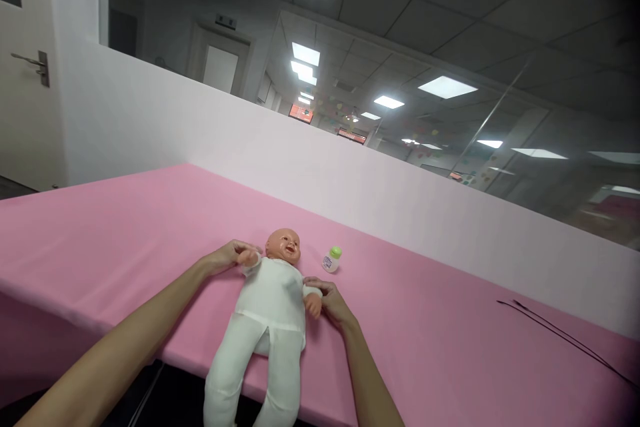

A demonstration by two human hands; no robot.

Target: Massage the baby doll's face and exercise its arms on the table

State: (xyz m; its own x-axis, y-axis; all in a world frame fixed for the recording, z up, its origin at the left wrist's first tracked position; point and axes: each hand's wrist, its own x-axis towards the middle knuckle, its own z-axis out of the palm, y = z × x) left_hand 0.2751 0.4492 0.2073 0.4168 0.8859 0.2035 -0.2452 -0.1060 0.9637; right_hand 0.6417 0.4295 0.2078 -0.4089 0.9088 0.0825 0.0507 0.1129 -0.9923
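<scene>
A baby doll (pixel 270 307) in a white one-piece suit lies face up on the pink tablecloth (pixel 125 233), head toward the far side, legs hanging over the near edge. My left hand (pixel 231 255) is closed around the doll's sleeve and hand on the left side. My right hand (pixel 331 300) grips the doll's other wrist beside its body. A small white bottle with a green cap (pixel 332 259) stands just right of the doll's head, apart from both hands.
A low white partition wall (pixel 350 173) runs behind the table with glass above it. A thin dark cable (pixel 560 333) lies on the cloth at the right. A white door (pixel 25 67) is at the far left.
</scene>
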